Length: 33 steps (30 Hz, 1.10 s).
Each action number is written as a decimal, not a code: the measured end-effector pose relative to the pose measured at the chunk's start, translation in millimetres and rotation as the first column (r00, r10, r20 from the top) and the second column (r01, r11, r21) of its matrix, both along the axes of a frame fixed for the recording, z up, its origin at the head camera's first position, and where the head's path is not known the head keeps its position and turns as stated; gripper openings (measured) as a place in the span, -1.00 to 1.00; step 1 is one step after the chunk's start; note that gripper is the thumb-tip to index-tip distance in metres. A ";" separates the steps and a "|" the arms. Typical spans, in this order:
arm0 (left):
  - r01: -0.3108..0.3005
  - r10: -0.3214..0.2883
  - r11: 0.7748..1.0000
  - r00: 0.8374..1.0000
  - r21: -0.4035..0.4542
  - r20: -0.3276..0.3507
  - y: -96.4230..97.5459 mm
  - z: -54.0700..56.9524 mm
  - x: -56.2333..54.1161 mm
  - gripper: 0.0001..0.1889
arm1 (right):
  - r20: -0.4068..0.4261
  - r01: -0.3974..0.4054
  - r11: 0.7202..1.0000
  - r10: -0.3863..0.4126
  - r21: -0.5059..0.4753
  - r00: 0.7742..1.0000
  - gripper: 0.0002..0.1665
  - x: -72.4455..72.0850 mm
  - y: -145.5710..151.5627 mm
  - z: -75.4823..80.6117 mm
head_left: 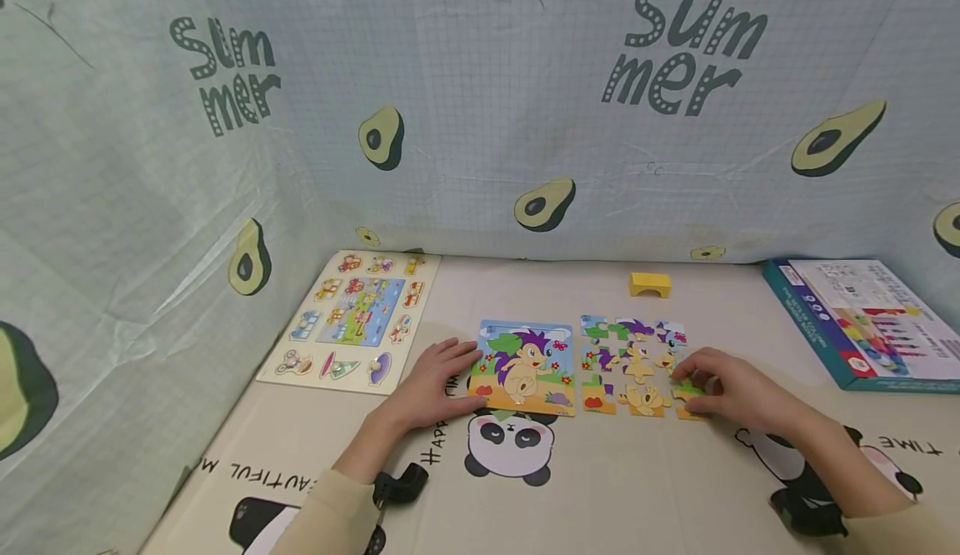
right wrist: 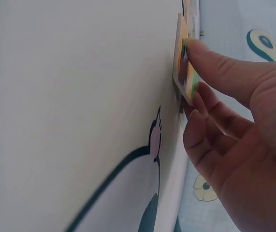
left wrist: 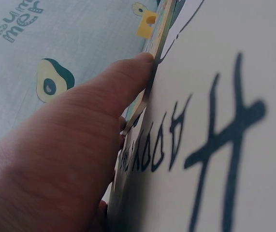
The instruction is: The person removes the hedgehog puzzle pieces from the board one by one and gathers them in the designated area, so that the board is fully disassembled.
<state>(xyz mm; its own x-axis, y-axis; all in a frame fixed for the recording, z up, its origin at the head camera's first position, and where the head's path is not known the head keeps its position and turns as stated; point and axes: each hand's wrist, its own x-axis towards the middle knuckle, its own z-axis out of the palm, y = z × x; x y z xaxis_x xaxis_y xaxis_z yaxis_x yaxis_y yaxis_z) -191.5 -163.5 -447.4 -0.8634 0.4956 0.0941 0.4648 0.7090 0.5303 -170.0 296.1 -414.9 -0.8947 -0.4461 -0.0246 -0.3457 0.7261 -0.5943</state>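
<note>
A square hedgehog puzzle picture (head_left: 525, 367) lies flat on the table in the head view. My left hand (head_left: 431, 384) touches its left side, fingers nearly straight; the left wrist view shows the thumb (left wrist: 133, 70) against the board's edge. To the right, loose jigsaw pieces (head_left: 636, 355) of the same hedgehog picture are laid out roughly in rows with small gaps. At their lower right corner my right hand (head_left: 731, 384) pinches a puzzle piece (right wrist: 181, 79) between thumb and fingers. That piece is tilted, its near edge raised from the table; the fingertips partly hide it.
A wooden peg board with vehicle and toy shapes (head_left: 303, 330) lies at the left. Behind the pieces stands a yellow arch block (head_left: 649, 284). A flat blue box (head_left: 821, 330) sits at the right. Avocado-printed cloth (head_left: 465, 105) hangs behind and at the left side.
</note>
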 end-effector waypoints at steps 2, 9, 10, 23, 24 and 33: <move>0.000 0.000 1.000 1.000 0.001 -0.001 0.0 -0.1 0.1 -0.21 | -0.005 0.003 1.000 -0.003 0.000 1.000 -0.64 0.8 0.4 -0.3; 0.008 -0.008 1.000 1.000 0.004 -0.008 0.5 0.1 -0.4 -0.21 | -0.016 -0.004 1.000 0.004 0.001 1.000 -0.58 3.4 5.4 0.2; 0.009 -0.009 1.000 1.000 0.004 -0.010 0.6 0.3 -0.6 -0.21 | -0.010 -0.008 1.000 0.008 -0.002 1.000 -0.58 3.8 5.6 0.5; -0.001 0.001 1.000 1.000 -0.006 0.006 0.8 0.8 0.0 -0.21 | 0.023 -0.031 1.000 0.031 0.004 0.999 -0.61 5.9 7.8 0.9; -0.001 0.001 1.000 1.000 -0.003 0.005 0.8 0.8 0.0 -0.21 | 0.013 -0.028 1.000 0.028 0.002 1.000 -0.61 6.2 8.1 0.8; 0.004 -0.004 1.000 1.000 0.005 -0.001 -0.3 1.8 0.5 -0.22 | -0.012 0.045 0.999 -0.045 -0.012 0.999 -0.56 6.2 8.4 2.6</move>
<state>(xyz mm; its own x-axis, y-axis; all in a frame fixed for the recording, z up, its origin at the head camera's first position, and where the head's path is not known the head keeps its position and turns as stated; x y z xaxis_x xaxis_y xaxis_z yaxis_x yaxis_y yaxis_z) -191.0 -163.7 -445.6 -0.8612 0.4988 0.0976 0.4683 0.7043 0.5335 -163.8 304.5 -412.3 -0.9142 -0.4053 -0.0083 -0.3200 0.7341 -0.5989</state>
